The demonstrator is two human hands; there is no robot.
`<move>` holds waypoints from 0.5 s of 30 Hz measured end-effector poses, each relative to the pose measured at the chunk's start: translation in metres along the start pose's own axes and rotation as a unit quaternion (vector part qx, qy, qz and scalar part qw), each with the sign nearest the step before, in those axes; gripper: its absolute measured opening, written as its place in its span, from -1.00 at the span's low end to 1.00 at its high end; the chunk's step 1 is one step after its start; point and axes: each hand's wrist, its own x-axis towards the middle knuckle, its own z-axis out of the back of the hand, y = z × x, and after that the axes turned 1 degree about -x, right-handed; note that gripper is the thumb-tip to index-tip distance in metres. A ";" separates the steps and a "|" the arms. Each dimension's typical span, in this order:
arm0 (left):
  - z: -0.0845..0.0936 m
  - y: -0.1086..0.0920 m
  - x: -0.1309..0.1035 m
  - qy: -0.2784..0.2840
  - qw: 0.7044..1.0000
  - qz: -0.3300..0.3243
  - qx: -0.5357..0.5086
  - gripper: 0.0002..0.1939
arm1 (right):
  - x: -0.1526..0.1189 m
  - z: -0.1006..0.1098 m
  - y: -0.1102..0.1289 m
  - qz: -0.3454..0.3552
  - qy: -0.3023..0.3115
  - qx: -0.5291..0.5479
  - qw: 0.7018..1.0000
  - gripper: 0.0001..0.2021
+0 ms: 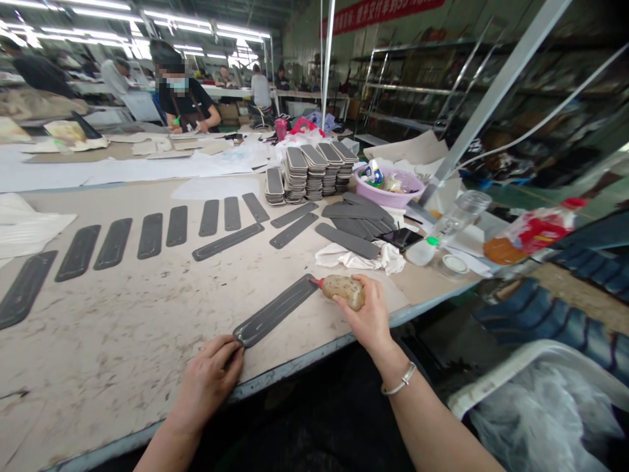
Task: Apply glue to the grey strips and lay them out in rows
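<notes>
My right hand point(366, 308) is wrapped round a stained glue bottle point(344, 290), its red nozzle touching the far end of a dark grey strip point(275, 311). A shiny line of glue runs along that strip near its edges. At the near end, my left hand point(216, 367) pinches the strip's rounded tip against the table. Several similar grey strips point(150, 236) lie in a row farther back, glossy lines showing on them. Beyond the bottle sits a loose pile of plain grey strips point(361, 219), with a crumpled white cloth point(358, 257) in front.
Stacks of pale-edged pieces point(307, 174) stand at the back beside a purple basin point(388, 190). To the right are a clear jar point(462, 213), a drink bottle point(535, 229) and a metal post point(491, 105). A masked person point(184, 98) works across the table point(122, 341).
</notes>
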 end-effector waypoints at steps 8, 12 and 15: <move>-0.001 -0.001 -0.001 0.007 1.000 0.016 0.007 -0.82 | -0.014 0.015 -0.003 -0.015 -0.015 -0.022 1.000 -0.54; 0.000 -0.004 0.002 0.007 1.000 0.024 0.000 -0.82 | -0.022 0.019 -0.002 -0.001 -0.002 -0.007 1.000 -0.53; 0.003 -0.007 0.004 0.011 0.999 0.033 0.000 -0.83 | -0.025 0.020 0.001 0.011 0.011 0.022 1.000 -0.56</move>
